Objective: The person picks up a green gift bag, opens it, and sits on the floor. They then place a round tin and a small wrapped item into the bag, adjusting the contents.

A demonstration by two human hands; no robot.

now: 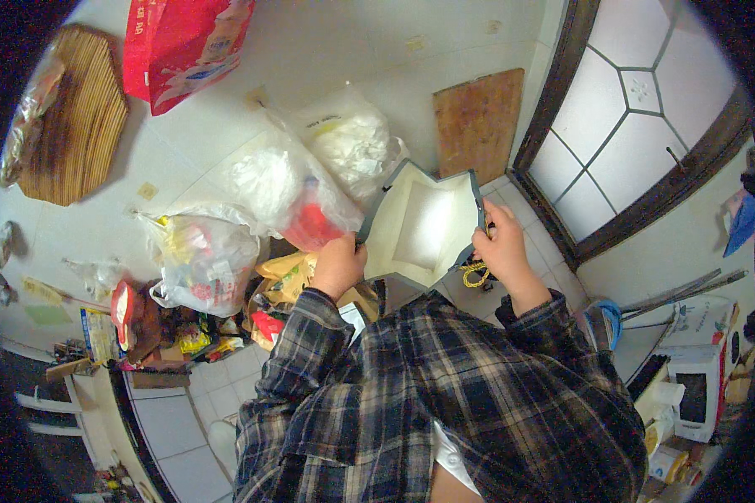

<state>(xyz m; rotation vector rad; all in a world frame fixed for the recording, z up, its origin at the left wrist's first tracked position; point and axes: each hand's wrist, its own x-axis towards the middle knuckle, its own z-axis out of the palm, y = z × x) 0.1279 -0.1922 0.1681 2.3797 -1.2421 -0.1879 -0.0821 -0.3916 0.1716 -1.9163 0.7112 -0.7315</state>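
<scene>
Both hands hold a dark-edged paper gift bag by its rim, its mouth facing up and its pale inside showing. My left hand grips the left edge, fingers curled in a fist. At the right edge my right hand pinches the rim, and a yellow twisted cord hangs beneath it. Just left of the bag, a clear plastic bag with red and white contents hangs close to my left hand. Under my left forearm lies an open brown paper bag with several items in it.
A white plastic bag and another stuffed bag hang by the wall. A red bag and slatted wooden board are upper left. Beyond the gift bag leans a wooden panel, beside a framed glass door. A microwave stands lower right.
</scene>
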